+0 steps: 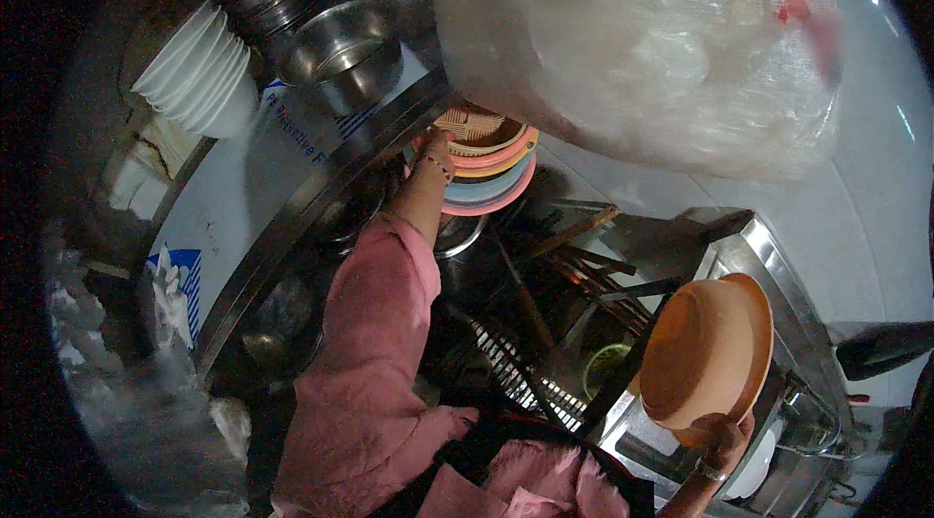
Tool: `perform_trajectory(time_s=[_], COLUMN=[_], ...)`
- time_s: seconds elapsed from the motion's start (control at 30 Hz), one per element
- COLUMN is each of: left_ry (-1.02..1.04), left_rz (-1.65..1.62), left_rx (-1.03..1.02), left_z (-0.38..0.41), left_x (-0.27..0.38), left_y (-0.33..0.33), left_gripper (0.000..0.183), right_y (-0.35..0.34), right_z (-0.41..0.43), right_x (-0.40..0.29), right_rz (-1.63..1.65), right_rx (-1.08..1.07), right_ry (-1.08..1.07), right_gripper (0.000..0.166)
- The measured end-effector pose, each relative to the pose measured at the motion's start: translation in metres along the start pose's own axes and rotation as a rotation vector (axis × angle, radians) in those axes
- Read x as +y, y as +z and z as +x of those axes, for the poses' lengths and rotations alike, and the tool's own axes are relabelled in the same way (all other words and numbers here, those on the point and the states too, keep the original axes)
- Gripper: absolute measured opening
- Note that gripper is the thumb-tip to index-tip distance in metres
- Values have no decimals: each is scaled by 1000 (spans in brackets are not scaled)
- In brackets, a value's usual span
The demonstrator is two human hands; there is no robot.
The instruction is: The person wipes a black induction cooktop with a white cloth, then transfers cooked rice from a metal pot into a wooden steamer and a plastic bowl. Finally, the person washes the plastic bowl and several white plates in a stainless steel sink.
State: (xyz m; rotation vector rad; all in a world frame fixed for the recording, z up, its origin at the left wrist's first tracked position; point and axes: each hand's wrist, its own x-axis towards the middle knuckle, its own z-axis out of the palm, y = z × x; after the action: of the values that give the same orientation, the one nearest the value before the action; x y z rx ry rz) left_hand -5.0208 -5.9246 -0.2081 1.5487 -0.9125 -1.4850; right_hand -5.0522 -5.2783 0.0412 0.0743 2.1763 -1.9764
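Note:
My left hand [435, 146] reaches forward to a stack of coloured plastic basins [490, 190] under the edge of a shelf. Its fingers grip the left rim of the stack, partly hidden from view. On top of the stack lies a beige slotted plastic basket [481, 125]. At the lower right, my right hand [719, 434] holds an orange plastic basin [704, 354] by its lower rim. The basin is tilted on its side, its outer base facing left, above a stainless steel sink [773, 255].
A shelf [241, 175] on the left carries a stack of white bowls [201, 76] and a steel pot [343, 51]. A large plastic-wrapped bundle [657, 58] hangs over the upper right. Long sticks [576, 233] and a white slotted rack [525, 379] lie below.

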Motion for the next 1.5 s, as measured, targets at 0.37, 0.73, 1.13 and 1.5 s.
perform_trajectory(time_s=[0.37, 0.73, 1.13, 1.5], left_ry=[-120, -221, -304, 863], left_rz=[276, -204, -214, 606], left_rx=[-194, -378, -475, -940], left_z=[-24, -48, -61, -172], left_x=[13, 22, -32, -142], left_y=[5, -52, -217, -481], left_gripper=[73, 53, 46, 34], right_y=[49, 118, 184, 342], right_z=[7, 28, 132, 141], right_x=[-16, -29, 33, 74], right_rz=[-549, -1173, -1190, -961], right_rx=[-537, -968, -590, -585], right_ry=[-22, -1028, -1545, -1493], right_gripper=[32, 23, 15, 22])
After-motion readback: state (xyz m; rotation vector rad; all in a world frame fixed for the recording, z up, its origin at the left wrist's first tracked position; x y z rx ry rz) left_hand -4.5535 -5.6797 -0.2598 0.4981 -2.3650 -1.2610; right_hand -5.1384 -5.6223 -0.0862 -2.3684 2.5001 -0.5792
